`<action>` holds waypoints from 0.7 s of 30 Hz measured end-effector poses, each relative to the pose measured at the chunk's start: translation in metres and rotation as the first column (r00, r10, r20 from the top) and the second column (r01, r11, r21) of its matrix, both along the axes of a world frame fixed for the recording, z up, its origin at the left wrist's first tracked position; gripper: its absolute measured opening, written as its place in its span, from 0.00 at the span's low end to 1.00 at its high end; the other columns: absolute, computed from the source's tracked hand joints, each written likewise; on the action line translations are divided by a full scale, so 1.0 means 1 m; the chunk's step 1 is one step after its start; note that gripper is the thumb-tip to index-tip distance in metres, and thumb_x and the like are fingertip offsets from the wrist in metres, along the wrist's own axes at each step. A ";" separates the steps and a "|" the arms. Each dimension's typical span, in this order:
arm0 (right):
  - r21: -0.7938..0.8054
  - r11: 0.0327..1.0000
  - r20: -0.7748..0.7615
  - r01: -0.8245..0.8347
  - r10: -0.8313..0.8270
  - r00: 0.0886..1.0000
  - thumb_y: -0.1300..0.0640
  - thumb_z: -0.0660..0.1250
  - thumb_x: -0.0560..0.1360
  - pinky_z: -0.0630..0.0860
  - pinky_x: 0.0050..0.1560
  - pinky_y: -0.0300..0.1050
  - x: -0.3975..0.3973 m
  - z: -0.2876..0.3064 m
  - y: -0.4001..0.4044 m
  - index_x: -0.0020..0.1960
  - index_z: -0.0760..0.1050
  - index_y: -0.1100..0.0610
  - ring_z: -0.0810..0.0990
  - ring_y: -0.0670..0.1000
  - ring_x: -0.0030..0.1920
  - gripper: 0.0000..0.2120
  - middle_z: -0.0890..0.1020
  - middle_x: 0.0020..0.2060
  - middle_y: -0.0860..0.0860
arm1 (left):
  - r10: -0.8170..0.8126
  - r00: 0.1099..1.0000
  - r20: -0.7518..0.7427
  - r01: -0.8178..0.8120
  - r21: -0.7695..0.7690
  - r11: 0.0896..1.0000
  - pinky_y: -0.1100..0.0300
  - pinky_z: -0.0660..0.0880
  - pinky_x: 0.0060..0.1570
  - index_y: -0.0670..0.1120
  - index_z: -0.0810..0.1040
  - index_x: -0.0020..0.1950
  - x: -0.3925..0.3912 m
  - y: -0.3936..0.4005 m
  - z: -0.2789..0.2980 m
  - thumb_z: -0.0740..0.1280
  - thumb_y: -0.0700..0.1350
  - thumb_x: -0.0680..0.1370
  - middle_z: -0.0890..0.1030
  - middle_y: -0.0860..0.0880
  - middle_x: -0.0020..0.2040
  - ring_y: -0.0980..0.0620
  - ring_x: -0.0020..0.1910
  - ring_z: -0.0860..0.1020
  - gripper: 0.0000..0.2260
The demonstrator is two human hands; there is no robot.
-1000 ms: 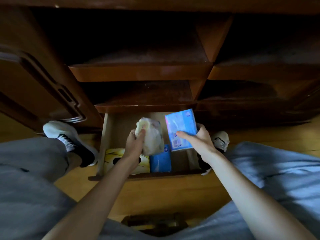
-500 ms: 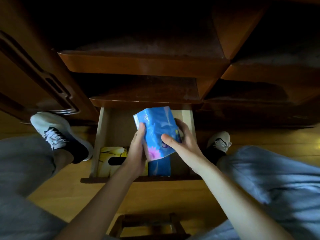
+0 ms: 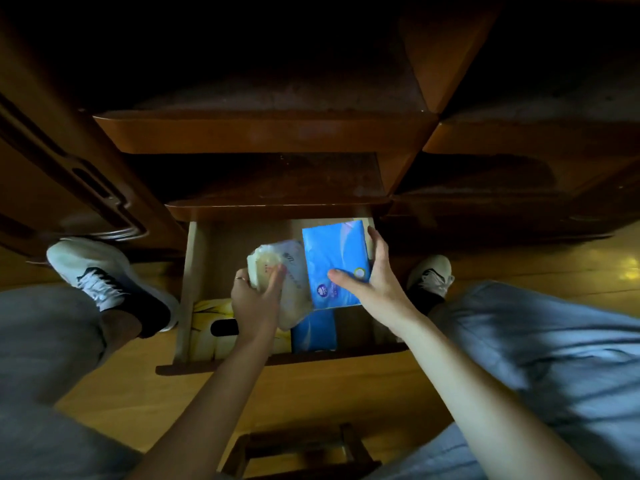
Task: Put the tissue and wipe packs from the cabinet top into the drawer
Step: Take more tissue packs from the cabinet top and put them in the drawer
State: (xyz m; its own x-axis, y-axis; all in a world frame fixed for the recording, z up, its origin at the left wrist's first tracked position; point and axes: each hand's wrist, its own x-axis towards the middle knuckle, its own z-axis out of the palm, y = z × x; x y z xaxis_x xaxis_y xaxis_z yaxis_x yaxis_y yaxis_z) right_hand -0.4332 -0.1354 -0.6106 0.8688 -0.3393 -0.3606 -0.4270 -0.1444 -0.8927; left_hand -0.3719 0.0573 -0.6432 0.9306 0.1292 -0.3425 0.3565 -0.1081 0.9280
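Observation:
The wooden drawer (image 3: 184, 292) stands pulled out below me. Over its middle my left hand (image 3: 254, 306) grips a pale, crinkly wipe pack (image 3: 289, 271). Right beside it my right hand (image 3: 375, 282) holds a blue tissue pack (image 3: 334, 261), thumb on its face and fingers round its right edge. The two packs touch side by side. In the drawer lie a yellow tissue box (image 3: 207, 327) with a dark slot at front left and another blue pack (image 3: 315, 332) next to it, both partly hidden by my hands.
Dark wooden shelves (image 3: 263, 133) jut out above the drawer. An open cabinet door (image 3: 79, 188) stands at left. My shoes (image 3: 100, 275) flank the drawer on the wood floor (image 3: 311, 393). A small wooden stool (image 3: 301, 448) sits under me.
The two packs, stacked together between both hands half a second ago, are now apart side by side, lower over the drawer. The view has moved closer to the drawer.

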 end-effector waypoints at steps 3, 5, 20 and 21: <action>-0.495 0.865 -0.191 -0.083 -0.015 0.981 0.35 0.70 0.75 0.78 0.49 0.51 -0.010 -0.015 -0.011 0.80 0.43 0.38 0.81 0.59 0.57 0.46 0.75 0.67 0.56 | 0.029 0.999 -0.024 -0.029 0.028 0.999 0.64 0.78 0.28 0.56 0.74 0.49 0.001 0.006 -0.007 0.74 0.54 0.76 0.80 0.55 0.47 0.60 0.44 0.81 0.10; -0.598 0.787 -0.286 -0.148 -0.038 0.957 0.35 0.66 0.78 0.73 0.39 0.47 -0.017 -0.028 -0.012 0.80 0.42 0.38 0.82 0.59 0.46 0.42 0.77 0.60 0.60 | 0.063 0.995 -0.071 -0.061 0.032 0.998 0.61 0.78 0.34 0.55 0.74 0.53 0.005 0.008 -0.011 0.73 0.54 0.76 0.79 0.57 0.47 0.59 0.47 0.79 0.12; -0.787 0.332 -0.562 -0.521 -0.035 0.827 0.45 0.55 0.84 0.71 0.57 0.52 -0.024 -0.055 0.011 0.68 0.75 0.58 0.73 0.59 0.61 0.22 0.75 0.65 0.58 | 0.073 0.983 -0.166 -0.081 -0.039 0.996 0.56 0.82 0.42 0.56 0.76 0.50 0.010 0.004 -0.026 0.75 0.51 0.75 0.82 0.54 0.50 0.56 0.49 0.81 0.09; -0.784 0.295 -0.581 -0.546 -0.040 0.813 0.47 0.55 0.84 0.71 0.59 0.52 -0.022 -0.052 0.006 0.66 0.77 0.57 0.72 0.59 0.62 0.20 0.75 0.64 0.58 | 0.064 0.983 -0.169 -0.072 -0.039 0.997 0.55 0.82 0.44 0.56 0.75 0.49 0.010 0.004 -0.026 0.75 0.51 0.75 0.82 0.54 0.50 0.56 0.50 0.81 0.09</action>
